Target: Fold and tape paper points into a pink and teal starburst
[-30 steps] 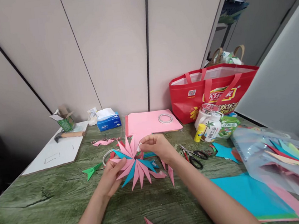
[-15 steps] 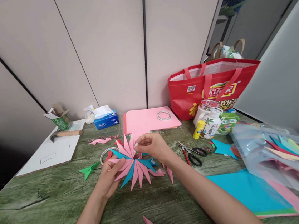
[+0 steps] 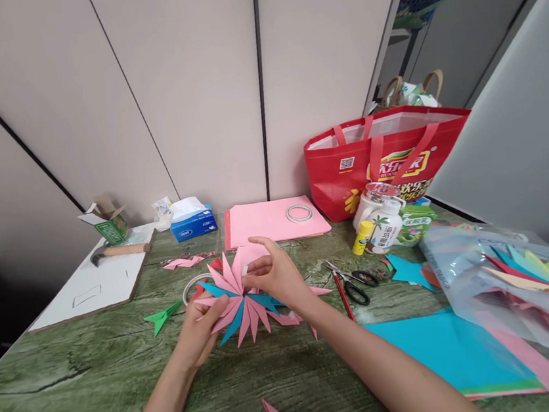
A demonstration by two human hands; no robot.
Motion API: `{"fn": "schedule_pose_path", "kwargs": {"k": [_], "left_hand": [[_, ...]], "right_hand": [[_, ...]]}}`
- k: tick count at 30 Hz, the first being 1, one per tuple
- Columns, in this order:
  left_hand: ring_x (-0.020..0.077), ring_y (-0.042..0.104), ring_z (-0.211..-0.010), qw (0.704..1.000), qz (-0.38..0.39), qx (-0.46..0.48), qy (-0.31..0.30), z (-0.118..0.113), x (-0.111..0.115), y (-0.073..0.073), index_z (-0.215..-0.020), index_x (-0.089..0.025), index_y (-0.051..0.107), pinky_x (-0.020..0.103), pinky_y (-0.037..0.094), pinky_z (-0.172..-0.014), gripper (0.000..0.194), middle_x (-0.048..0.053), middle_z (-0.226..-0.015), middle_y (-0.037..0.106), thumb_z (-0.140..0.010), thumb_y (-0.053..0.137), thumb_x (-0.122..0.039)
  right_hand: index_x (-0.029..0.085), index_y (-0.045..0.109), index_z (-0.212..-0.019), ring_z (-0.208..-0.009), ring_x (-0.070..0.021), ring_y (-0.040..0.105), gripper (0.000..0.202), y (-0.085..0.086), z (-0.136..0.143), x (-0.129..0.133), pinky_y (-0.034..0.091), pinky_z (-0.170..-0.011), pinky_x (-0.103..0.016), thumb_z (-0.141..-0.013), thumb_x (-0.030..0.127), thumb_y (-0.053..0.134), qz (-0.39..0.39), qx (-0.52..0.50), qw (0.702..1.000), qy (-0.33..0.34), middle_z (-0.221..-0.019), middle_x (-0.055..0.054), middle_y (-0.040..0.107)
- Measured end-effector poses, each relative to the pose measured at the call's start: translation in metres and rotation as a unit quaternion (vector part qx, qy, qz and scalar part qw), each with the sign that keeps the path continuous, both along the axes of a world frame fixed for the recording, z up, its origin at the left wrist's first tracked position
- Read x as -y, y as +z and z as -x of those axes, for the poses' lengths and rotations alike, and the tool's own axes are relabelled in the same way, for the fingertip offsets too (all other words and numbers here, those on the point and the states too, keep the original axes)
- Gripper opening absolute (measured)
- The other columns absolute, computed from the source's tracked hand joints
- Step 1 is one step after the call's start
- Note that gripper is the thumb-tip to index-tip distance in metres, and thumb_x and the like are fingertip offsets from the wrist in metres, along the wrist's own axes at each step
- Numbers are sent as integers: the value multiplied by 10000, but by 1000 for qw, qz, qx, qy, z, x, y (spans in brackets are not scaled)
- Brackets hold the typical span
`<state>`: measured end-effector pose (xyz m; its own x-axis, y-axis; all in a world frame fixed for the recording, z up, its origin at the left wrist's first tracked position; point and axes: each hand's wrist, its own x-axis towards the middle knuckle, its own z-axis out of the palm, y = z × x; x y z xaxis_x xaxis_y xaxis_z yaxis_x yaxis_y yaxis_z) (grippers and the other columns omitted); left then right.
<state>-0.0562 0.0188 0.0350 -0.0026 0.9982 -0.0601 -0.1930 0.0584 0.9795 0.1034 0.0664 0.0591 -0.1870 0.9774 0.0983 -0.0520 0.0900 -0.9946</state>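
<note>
A pink and blue folded-paper star (image 3: 238,299) with many pointed spikes is held just above the green wood-grain table (image 3: 76,380). My left hand (image 3: 200,329) grips its lower left side, thumb on top of the spikes. My right hand (image 3: 271,277) pinches a small white scrap at the star's upper middle, with the index finger stretched out. Loose pink spikes (image 3: 287,317) lie under my right wrist. A tape ring (image 3: 190,286) sits just behind the star.
Pink paper sheets (image 3: 266,223) with a tape roll (image 3: 299,213), scissors (image 3: 353,283), glue stick (image 3: 360,239), bottle (image 3: 384,230), red bag (image 3: 378,161), plastic bag of coloured paper (image 3: 516,284), blue sheets (image 3: 444,352), tissue box (image 3: 192,222), hammer (image 3: 116,252), green paper dart (image 3: 162,316).
My right hand has come down and left onto the star's middle, and its index finger has stretched out. The left hand keeps its hold. The view has shifted slightly.
</note>
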Motion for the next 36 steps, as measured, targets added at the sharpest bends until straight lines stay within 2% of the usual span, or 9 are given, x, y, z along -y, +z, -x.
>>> {"fn": "schedule_pose_path", "kwargs": {"k": [2,5,7,12,17,22,28,32,36], "left_hand": [[43,308,-424,1000,2,20,-1,1,0,-1,-459,-134,474,178,257,-411,319,-64,-470,382,-606,687,-321],[44,335,-418,999,-3,48,10,-1,1,1,-487,-138,485,172,281,-415,298,-69,-447,408,-587,706,-310],[46,358,-422,997,-12,61,33,-3,3,4,-504,-143,480,166,296,-420,300,-73,-444,431,-553,731,-300],[48,388,-429,995,-16,78,58,-6,6,8,-528,-145,462,158,315,-424,323,-71,-448,471,-520,755,-280],[44,377,-429,995,-27,76,60,-5,5,6,-529,-144,450,153,312,-425,329,-76,-443,453,-529,751,-278],[48,370,-461,997,-51,42,30,-1,2,0,-536,-139,474,155,313,-445,289,-70,-484,429,-573,724,-279],[47,341,-468,998,-56,-5,7,3,0,-10,-513,-126,499,155,280,-437,270,-62,-506,397,-621,687,-287],[48,341,-448,999,-23,19,-12,-1,2,-7,-488,-125,506,159,280,-428,283,-56,-477,421,-605,698,-296],[46,355,-433,998,2,68,-17,-4,3,-2,-504,-127,523,155,289,-420,257,-56,-457,441,-588,716,-275]], "right_hand": [[208,515,-971,-573,-134,583,509,1,1,1,483,-506,-241,-501,164,703,-5,-21,1000,-4,-635,32,595],[152,579,-676,-567,-129,580,171,3,4,5,487,-548,-243,-551,203,684,-36,-43,998,10,-619,-2,609],[138,600,-613,-567,-129,582,112,6,5,9,489,-565,-244,-572,212,673,-45,-53,997,13,-617,-16,622],[134,648,-645,-590,-146,595,115,15,6,18,495,-583,-252,-559,203,683,-46,-57,997,-6,-633,-26,652],[137,660,-659,-608,-159,609,121,14,5,17,497,-591,-262,-566,212,681,-46,-33,998,-8,-653,-37,670],[139,647,-673,-570,-129,583,80,16,-2,13,463,-569,-235,-610,188,653,-81,86,993,19,-639,-20,652],[143,605,-676,-562,-91,511,40,29,-14,11,370,-522,-191,-695,165,577,-143,258,951,94,-620,6,600],[140,585,-691,-551,-81,462,76,27,-20,7,327,-495,-181,-727,192,543,-166,293,933,128,-598,19,555],[130,585,-660,-565,-78,457,150,18,-18,1,345,-527,-179,-756,216,508,-165,259,937,164,-610,17,551]]}}
